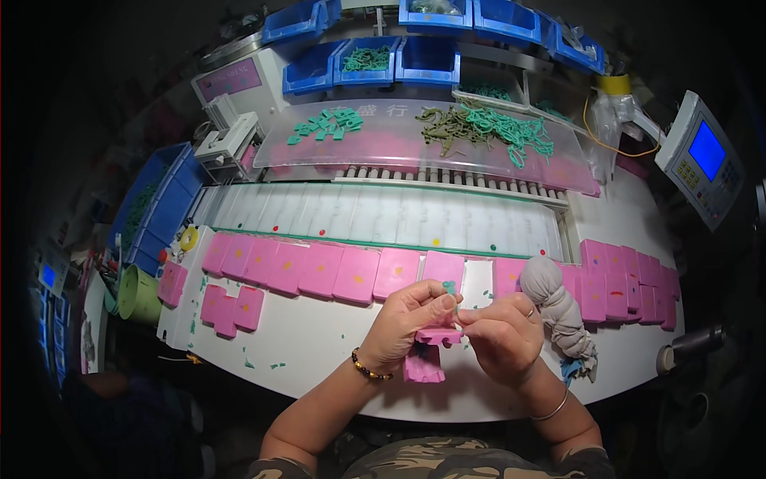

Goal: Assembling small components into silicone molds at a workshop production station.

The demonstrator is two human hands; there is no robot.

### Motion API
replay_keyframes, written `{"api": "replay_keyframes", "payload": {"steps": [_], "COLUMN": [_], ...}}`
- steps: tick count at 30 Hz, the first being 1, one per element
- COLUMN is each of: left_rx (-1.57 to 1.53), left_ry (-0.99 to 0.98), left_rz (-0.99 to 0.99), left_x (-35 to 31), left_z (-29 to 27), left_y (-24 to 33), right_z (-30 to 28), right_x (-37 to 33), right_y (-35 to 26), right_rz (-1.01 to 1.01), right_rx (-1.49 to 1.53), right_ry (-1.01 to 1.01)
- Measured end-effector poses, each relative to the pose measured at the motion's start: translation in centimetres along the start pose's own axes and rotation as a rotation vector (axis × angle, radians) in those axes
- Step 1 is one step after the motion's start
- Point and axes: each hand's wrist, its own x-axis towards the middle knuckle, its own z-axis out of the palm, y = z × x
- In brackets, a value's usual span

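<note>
My left hand (413, 315) and my right hand (507, 331) meet above the near edge of the white table. Closed round a pink rubber mould (423, 369), my left hand holds it with one flap hanging below the fingers. A small green wax piece (449, 287) sticks up by the left thumb and index finger. The fingers of my right hand are pinched close to the left thumb, at the mould's upper part; what lies between them is too small to make out. Behind the hands runs a row of shut pink moulds (323, 270).
Grey rolled cloth (550, 299) lies right of my hands, near stacked pink moulds (614, 283). Green scraps dot the table (303, 351). Further back are a white-plated track (375, 211), a clear shelf with green wax pieces (511, 132), blue bins (427, 60) and a control panel (702, 160).
</note>
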Motion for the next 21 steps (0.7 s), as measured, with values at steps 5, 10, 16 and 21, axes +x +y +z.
{"api": "replay_keyframes", "payload": {"steps": [5,10,16,21], "left_rx": [0.009,0.067,0.249,0.308], "left_ry": [-0.02,-0.028,-0.037,-0.081], "left_rz": [-0.025,-0.025,0.109,0.228], "left_x": [-0.1,0.0,-0.1,-0.2], "left_z": [0.0,-0.8,-1.0,-1.1], "left_y": [0.1,0.0,-0.1,-0.5], "right_z": [-0.1,-0.1,0.1,0.3], "right_x": [-0.1,0.0,-0.8,-1.0], "right_y": [0.1,0.0,0.1,0.9], "right_rz": [-0.034,-0.017,0.713,1.195], "right_rx": [-0.066,-0.023,0.646,1.351], "right_ry": [-0.008,-0.087,-0.151,-0.106]}}
